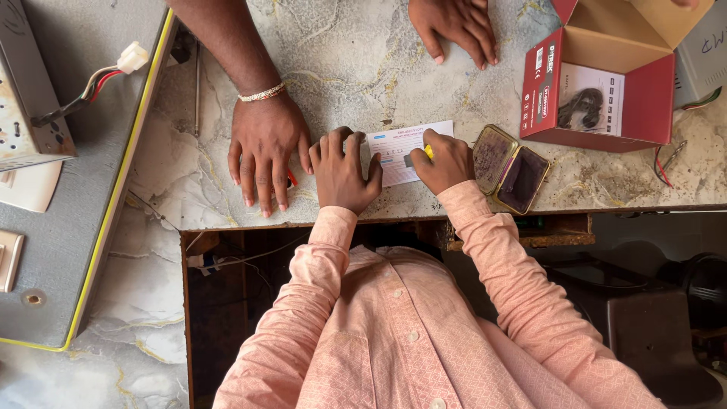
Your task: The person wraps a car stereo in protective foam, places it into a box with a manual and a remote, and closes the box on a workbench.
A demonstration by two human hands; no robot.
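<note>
A small white printed paper slip (397, 148) lies on the marble counter (356, 60). My left hand (344, 170), in a pink sleeve, rests flat with its fingers apart on the slip's left end. My right hand (447, 160) grips a small stamp with a yellow top (429, 151) and presses it down on the slip's right part. Just right of that hand sits an open ink pad tin (509, 168) with a dark pad.
Another person's hand with a gold bracelet (263, 148) lies flat left of mine, over a small red item (291, 179); their other hand (454, 26) rests at the top. An open red box (606, 83) stands right. A grey device with wires (30, 98) sits left.
</note>
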